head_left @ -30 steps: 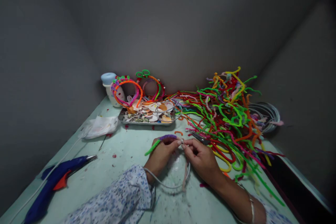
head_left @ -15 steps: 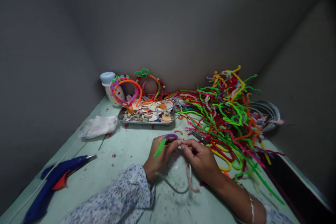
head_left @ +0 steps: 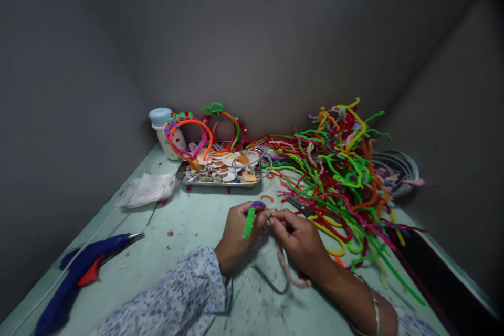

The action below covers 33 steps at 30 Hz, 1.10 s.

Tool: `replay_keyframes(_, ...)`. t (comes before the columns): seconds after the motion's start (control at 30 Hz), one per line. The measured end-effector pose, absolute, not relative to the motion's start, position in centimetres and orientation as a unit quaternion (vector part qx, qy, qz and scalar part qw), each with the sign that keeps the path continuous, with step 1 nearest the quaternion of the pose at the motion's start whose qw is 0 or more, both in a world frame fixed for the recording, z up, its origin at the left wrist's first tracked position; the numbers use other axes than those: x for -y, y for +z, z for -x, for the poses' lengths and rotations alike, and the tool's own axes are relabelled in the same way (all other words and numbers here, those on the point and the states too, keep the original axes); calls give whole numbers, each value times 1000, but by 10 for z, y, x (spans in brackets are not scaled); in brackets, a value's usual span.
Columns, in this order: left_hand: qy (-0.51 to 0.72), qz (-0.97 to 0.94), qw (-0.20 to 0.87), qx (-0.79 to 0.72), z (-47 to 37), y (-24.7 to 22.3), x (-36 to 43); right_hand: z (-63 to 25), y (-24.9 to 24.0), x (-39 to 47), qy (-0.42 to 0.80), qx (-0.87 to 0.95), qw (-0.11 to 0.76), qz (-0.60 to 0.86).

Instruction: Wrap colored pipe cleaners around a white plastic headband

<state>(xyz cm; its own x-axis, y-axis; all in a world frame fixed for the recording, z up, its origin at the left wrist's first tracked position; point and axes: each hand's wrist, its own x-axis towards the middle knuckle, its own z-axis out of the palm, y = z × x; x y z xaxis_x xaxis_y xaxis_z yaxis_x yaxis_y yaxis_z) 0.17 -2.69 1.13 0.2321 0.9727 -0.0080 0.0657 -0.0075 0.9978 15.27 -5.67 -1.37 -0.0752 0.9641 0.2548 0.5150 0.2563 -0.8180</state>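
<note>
Near the table's front, my left hand (head_left: 237, 236) is closed in a pinch on a pipe cleaner, whose purple bend (head_left: 258, 203) and green end (head_left: 249, 223) stick out over the fingers. Fingertip to fingertip with it, my right hand (head_left: 302, 241) pinches a pale pink pipe cleaner (head_left: 288, 270) that trails down below the palm. A thin grey headband (head_left: 275, 285) curves beneath both hands, its upper part hidden by the fingers. Which hand bears the headband I cannot tell. Scissors with yellow handles (head_left: 336, 244) lie just beyond my right hand.
A metal tray (head_left: 220, 184) of shells stands at the back, with decorated headbands (head_left: 191, 122) on it. Tangled pipe cleaners (head_left: 346, 168) heap up on the right, by a coil of wire (head_left: 409, 168). To the left lie a blue glue gun (head_left: 74, 278), a plastic bag (head_left: 151, 189) and a lidded bottle (head_left: 160, 115).
The green end has swung right and now hangs more steeply. The pink pipe cleaner's loose tip and the headband's lower curve have shifted slightly right. Both hands stay pinched together.
</note>
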Motion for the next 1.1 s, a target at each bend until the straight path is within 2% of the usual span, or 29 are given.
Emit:
replay_keyframes(0.13,427,-568,538,-453,-1,9,26,-153,-15,56,279,673,413,547)
replay_keyframes(0.37,424,-553,550,-460,0,-4,19,-156,-19,55,282,639,475,535)
replay_keyframes(0.77,422,-535,564,-467,0,3,23,-154,-16,57,299,626,507,512)
replay_keyframes(1.1,419,-494,625,-437,-1,3,24,-152,-17,56,342,630,489,497)
